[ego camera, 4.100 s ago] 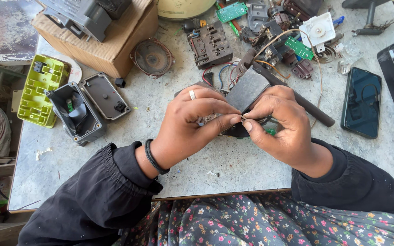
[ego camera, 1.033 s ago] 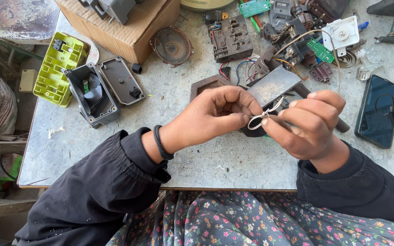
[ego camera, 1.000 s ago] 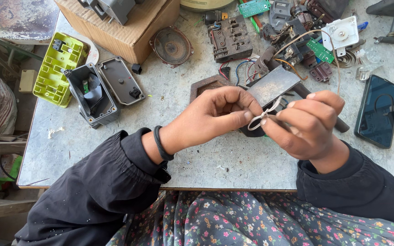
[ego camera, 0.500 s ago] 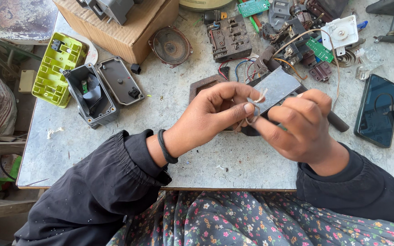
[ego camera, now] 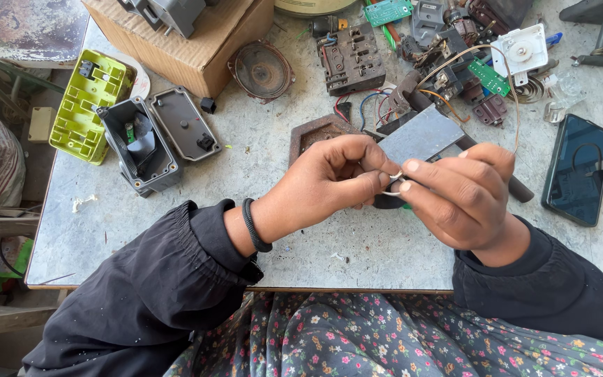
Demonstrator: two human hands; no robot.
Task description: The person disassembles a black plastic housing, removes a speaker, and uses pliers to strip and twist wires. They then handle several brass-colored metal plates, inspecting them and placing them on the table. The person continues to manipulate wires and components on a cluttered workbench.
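Thin wire (ego camera: 393, 183) pinched between left hand (ego camera: 333, 180), right hand (ego camera: 458, 199), one phone (ego camera: 577, 169)

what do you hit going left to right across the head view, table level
green plastic casing → open grey box → its grey lid → left hand → right hand → black phone
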